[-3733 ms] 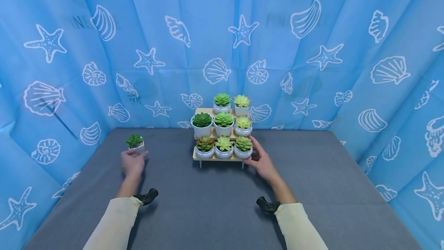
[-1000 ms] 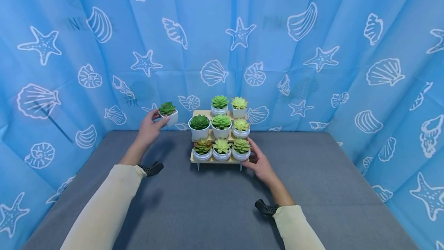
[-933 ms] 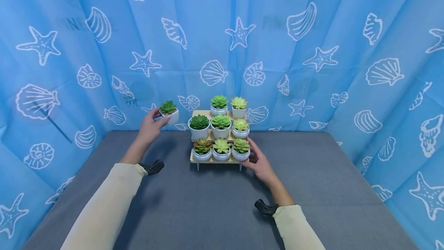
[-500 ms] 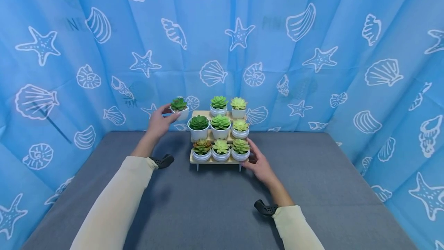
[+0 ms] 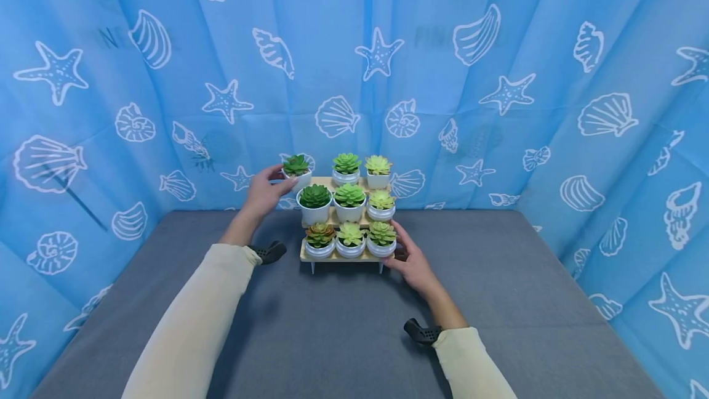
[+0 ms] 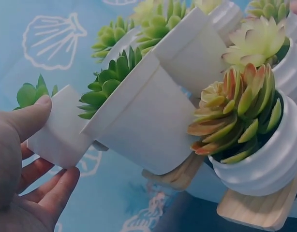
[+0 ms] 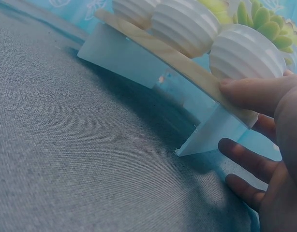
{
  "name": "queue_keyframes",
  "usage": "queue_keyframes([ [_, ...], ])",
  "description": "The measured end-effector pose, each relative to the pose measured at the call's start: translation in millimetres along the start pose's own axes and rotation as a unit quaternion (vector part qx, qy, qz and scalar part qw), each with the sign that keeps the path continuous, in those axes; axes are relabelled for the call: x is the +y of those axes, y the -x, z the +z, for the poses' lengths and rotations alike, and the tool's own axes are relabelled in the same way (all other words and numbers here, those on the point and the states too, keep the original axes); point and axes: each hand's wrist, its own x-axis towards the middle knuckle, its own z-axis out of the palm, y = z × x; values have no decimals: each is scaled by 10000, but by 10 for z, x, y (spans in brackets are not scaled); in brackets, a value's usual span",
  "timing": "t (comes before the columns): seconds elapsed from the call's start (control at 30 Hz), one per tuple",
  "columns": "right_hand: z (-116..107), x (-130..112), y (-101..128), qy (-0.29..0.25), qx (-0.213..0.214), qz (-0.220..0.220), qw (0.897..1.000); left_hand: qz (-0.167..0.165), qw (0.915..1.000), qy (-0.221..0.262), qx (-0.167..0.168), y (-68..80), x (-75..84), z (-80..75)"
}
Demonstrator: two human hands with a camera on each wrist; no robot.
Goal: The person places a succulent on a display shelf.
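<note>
At the left end of the stand's top tier, my left hand (image 5: 263,193) holds a small square white pot with a green succulent (image 5: 296,165). The left wrist view has the thumb and fingers around that pot (image 6: 59,133), behind a larger round white pot (image 6: 143,121); whether its base touches the shelf is hidden. My right hand (image 5: 416,271) grips the front right corner of the three-tier wooden plant stand (image 5: 332,258). In the right wrist view the thumb lies on the wooden shelf edge (image 7: 187,70), with fingers behind and below it.
Several potted succulents fill the lower tiers, including a reddish one (image 5: 320,236) at front left. Two more, a green one (image 5: 346,165) and a pale one (image 5: 378,165), stand on the top tier. A grey cloth (image 5: 343,331) covers the table; a blue shell-print curtain (image 5: 432,79) hangs behind.
My left hand picked the square-potted succulent up from the table's left side and carried it right to the stand's top tier. My right hand stays at the stand's corner.
</note>
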Motion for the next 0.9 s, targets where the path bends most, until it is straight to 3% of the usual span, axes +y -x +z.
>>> queue_keyframes([
  [0.33,-4,22,-6,-50,-67,-61,9999,-74,9997,236,-85,-35,46,59],
  [0.53,-12,-3,-7,-36,-53,-17,10000,-93,9996,270,77,-60,73,126],
  [0.8,-26,-284,54,-136,-167,-69,9997,21,9999,-102,76,-68,89,180],
  [0.9,-24,-343,64,-157,-217,59,9996,48,10000,-31,22,-52,70,175],
])
